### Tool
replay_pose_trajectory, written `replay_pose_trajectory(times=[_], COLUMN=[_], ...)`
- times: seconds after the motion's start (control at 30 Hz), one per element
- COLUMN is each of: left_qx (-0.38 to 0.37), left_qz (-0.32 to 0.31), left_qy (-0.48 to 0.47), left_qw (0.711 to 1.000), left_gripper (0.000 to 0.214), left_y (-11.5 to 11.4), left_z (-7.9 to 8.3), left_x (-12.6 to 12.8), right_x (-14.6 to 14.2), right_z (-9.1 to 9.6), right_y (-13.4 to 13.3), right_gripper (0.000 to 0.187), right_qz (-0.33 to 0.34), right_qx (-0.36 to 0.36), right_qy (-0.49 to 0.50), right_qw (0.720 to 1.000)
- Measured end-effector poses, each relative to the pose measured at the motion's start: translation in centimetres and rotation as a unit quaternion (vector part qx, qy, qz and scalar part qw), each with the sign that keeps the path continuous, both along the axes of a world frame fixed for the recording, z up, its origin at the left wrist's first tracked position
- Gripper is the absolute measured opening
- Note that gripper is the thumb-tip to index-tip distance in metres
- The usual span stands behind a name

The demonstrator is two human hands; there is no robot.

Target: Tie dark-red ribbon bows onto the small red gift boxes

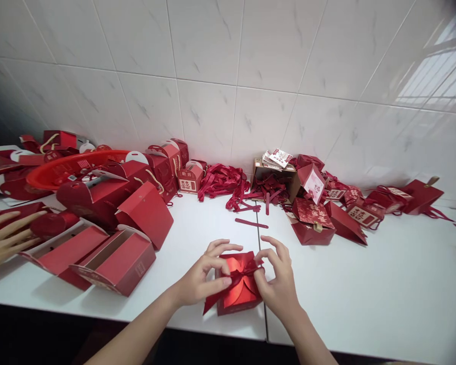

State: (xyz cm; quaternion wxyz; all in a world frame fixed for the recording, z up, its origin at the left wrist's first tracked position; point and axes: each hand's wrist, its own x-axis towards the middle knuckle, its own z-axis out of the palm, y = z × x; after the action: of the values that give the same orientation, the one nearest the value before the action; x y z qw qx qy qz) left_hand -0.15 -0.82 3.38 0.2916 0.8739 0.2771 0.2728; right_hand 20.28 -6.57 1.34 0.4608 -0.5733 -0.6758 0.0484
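Observation:
A small red gift box (pixel 238 299) with overlapping petal flaps stands on the white table near its front edge. Across its top runs a dark red ribbon (pixel 243 274), knotted or looped at the middle, and one tail hangs down at the box's left side. My left hand (pixel 209 274) pinches the ribbon left of the knot between thumb and forefinger. On the other side, my right hand (pixel 276 276) has thumb and fingers closed on the ribbon's right part; the exact grip is partly hidden.
Open red boxes (pixel 127 258) crowd the left, around a red plastic basket (pixel 76 165). Another person's hand (pixel 7 235) reaches in at the left edge. Loose ribbons (pixel 224 182) and a cardboard box (pixel 275 177) lie by the wall. Decorated red boxes (pixel 313 223) stand at right.

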Motion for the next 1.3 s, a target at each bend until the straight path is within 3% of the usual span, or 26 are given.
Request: replay_pose_trajectory(times=[0.1, 0.3, 0.4, 0.47, 0.53, 0.6, 0.7, 0.77, 0.83, 0.93, 1.0, 1.07, 1.1, 1.17, 1.23, 1.3], left_qx=[0.026, 0.186, 0.256, 0.269, 0.228, 0.137, -0.008, -0.062, -0.093, -0.148, -0.168, -0.168, -0.167, -0.166, -0.157, -0.121], left_qz=[0.039, 0.09, 0.106, 0.121, 0.12, 0.083, 0.023, 0.005, 0.012, 0.1, 0.168, 0.213, 0.228, 0.248, 0.267, 0.301], left_qy=[0.022, 0.118, 0.1, 0.067, 0.03, 0.002, -0.038, -0.074, -0.139, -0.273, -0.326, -0.332, -0.328, -0.31, -0.295, -0.27], left_qw=[0.999, 0.971, 0.956, 0.953, 0.966, 0.987, 0.999, 0.995, 0.986, 0.945, 0.915, 0.903, 0.902, 0.902, 0.904, 0.907], left_gripper=[0.019, 0.018, 0.015, 0.014, 0.014, 0.017, 0.025, 0.024, 0.011, 0.042, 0.051, 0.05, 0.049, 0.047, 0.045, 0.043], left_y=[0.2, 0.4, 0.3, 0.0, -0.3, -0.5, -0.7, -1.1, -1.6, -2.5, -3.0, -3.3, -3.5, -3.8, -4.1, -4.3], left_z=[-0.8, -0.9, -1.3, -1.9, -2.5, -3.1, -3.7, -3.9, -4.2, -4.9, -5.5, -6.1, -6.4, -6.8, -7.0, -7.3], left_x=[-0.5, -2.0, -1.9, -1.4, -0.8, -0.3, 0.3, 0.5, 0.5, 0.5, 0.5, 0.5, 0.5, 0.5, 0.0, -1.3], right_x=[0.4, 0.6, 0.9, 1.7, 2.8, 3.8, 4.3, 4.2, 4.5, 7.2, 10.3, 13.6, 15.0, 16.7, 16.8, 15.2], right_z=[0.0, 0.1, -0.1, -0.2, -0.3, -0.5, -1.3, -2.1, -2.8, -2.4, -0.6, 2.5, 4.1, 6.5, 6.9, 4.7], right_y=[-0.4, -1.6, -2.1, -2.4, -2.6, -2.6, -2.6, -3.0, -3.8, -4.7, -4.3, -2.8, -1.8, 0.3, 1.8, 2.1], right_gripper=[0.024, 0.035, 0.038, 0.041, 0.043, 0.05, 0.094, 0.112, 0.108, 0.095, 0.088, 0.092, 0.103, 0.118, 0.114, 0.096], right_qz=[-0.026, -0.055, -0.054, -0.016, 0.067, 0.167, 0.264, 0.264, 0.232, 0.176, 0.097, -0.097, -0.209, -0.33, -0.345, -0.293], right_qx=[-0.025, -0.035, -0.031, -0.042, -0.083, -0.141, -0.238, -0.278, -0.284, -0.247, -0.188, -0.07, 0.001, 0.091, 0.11, 0.091], right_qy=[0.011, -0.002, -0.011, -0.011, 0.02, 0.079, 0.133, 0.146, 0.165, 0.196, 0.24, 0.322, 0.346, 0.34, 0.319, 0.261], right_qw=[0.999, 0.998, 0.998, 0.999, 0.994, 0.973, 0.925, 0.912, 0.916, 0.932, 0.947, 0.939, 0.914, 0.876, 0.876, 0.915])
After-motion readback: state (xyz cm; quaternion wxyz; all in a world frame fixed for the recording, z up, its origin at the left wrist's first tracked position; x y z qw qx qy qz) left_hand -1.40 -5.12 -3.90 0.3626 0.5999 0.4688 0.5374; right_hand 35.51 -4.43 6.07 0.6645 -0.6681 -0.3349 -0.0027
